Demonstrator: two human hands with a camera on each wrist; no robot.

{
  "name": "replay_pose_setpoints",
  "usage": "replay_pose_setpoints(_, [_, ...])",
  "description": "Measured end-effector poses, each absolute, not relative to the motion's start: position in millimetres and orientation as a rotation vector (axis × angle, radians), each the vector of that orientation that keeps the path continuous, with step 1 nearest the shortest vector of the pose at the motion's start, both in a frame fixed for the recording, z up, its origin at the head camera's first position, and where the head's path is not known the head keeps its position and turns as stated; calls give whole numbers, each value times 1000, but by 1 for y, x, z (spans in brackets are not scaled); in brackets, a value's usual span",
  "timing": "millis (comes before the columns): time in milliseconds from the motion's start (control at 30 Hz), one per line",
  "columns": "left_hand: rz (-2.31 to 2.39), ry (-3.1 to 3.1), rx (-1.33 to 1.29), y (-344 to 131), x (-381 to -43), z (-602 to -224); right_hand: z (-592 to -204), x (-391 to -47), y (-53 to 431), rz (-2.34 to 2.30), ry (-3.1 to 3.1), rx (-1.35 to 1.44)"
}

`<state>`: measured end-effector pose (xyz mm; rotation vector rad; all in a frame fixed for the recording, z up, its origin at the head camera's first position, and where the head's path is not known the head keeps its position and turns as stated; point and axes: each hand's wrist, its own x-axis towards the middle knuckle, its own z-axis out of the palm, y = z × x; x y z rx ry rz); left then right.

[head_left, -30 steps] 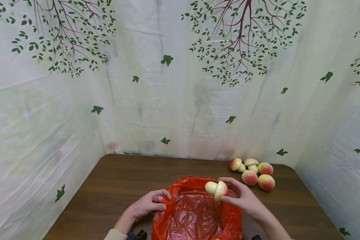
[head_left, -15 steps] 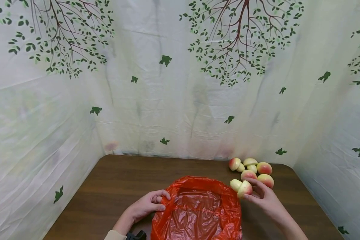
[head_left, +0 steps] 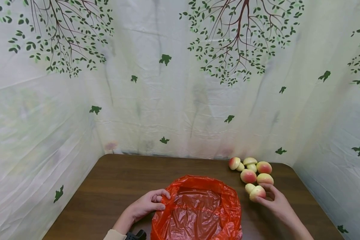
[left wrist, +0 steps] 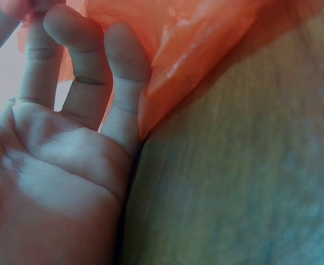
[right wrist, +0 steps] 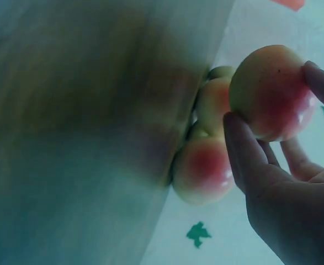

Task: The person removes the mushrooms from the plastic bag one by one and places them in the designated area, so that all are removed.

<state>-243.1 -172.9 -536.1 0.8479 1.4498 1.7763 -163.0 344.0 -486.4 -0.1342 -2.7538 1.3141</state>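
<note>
My right hand (head_left: 274, 199) pinches a toy mushroom (head_left: 257, 193) by its pink and yellow cap, at the front of a group of similar mushrooms. In the right wrist view the held mushroom's cap (right wrist: 272, 93) fills the space between thumb and fingers. Its pale stem points to the back left in the head view. My left hand (head_left: 147, 204) pinches the left rim of a red plastic bag (head_left: 195, 213), whose mouth is spread wide. From the left wrist, the bag's film (left wrist: 189, 44) runs behind the curled fingers (left wrist: 126, 55).
Several more mushrooms (head_left: 248, 176) lie close together near the table's back right corner. The brown wooden table (head_left: 132, 173) ends at a pale curtain (head_left: 180, 100) printed with trees and leaves. A dark watch-like band (head_left: 136, 235) shows at the left wrist.
My right hand has carried the mushroom from over the bag's right rim to the right, beside the other mushrooms. The left hand stays on the bag.
</note>
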Motion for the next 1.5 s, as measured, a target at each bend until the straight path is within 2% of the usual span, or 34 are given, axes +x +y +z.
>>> replay_pose_setpoints(400, [1773, 1451, 849, -172, -244, -534, -492, -166, 362, 1311, -2820, -266])
replay_pose_setpoints(867, [1771, 1452, 845, -173, -245, -536, -501, -176, 366, 1061, -2816, -260])
replay_pose_setpoints(1267, [1735, 1507, 764, -174, -245, -535, -500, -179, 367, 1022, -2825, -297])
replay_pose_setpoints(1500, [1768, 1476, 826, -173, -243, -533, -499, -180, 368, 1038, -2835, -334])
